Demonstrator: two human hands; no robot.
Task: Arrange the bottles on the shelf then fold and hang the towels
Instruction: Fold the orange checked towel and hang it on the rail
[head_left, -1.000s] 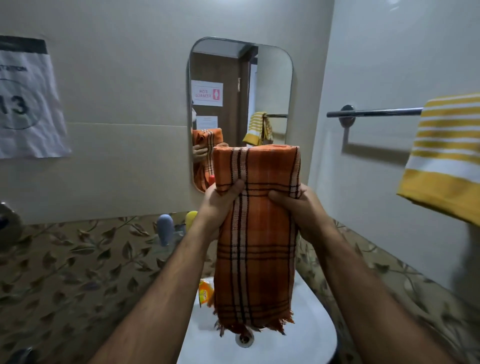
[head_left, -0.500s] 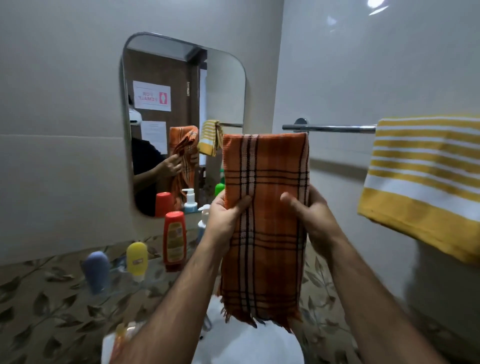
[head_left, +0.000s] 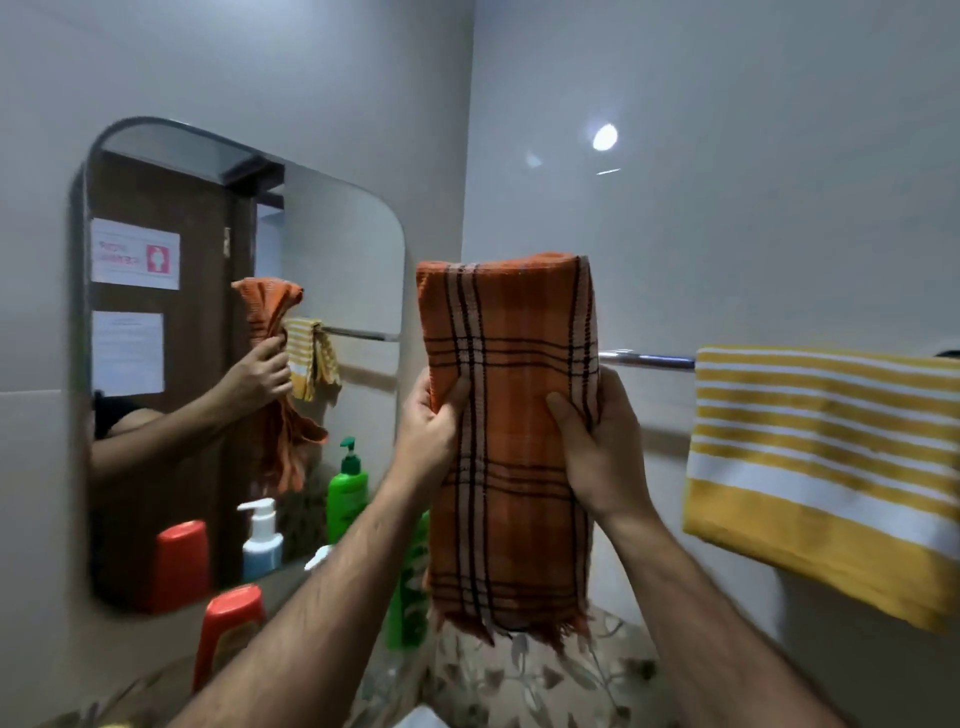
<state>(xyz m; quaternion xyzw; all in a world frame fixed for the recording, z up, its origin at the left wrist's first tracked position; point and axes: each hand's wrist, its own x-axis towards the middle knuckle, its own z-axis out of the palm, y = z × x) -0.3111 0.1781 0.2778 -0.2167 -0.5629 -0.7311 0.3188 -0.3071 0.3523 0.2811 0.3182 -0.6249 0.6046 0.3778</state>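
Orange plaid towel (head_left: 506, 436), folded long, hangs upright between both hands in front of the towel rail (head_left: 647, 359), top fold raised above rail height. Left hand (head_left: 434, 434) & right hand (head_left: 597, 447) each pinching a side edge, thumbs on front: that's the grip.

Risk: loose fold could slip open w/ such light pinching, or drape uneven & slide off the rail. Yellow striped towel (head_left: 826, 467) already takes up the rail's right part, so only the free stretch left of it remains. Green pump bottle (head_left: 347, 488), partly hidden behind the left forearm, & red bottle (head_left: 228, 623) stand below left on the tabletop; a dropped towel could knock them.
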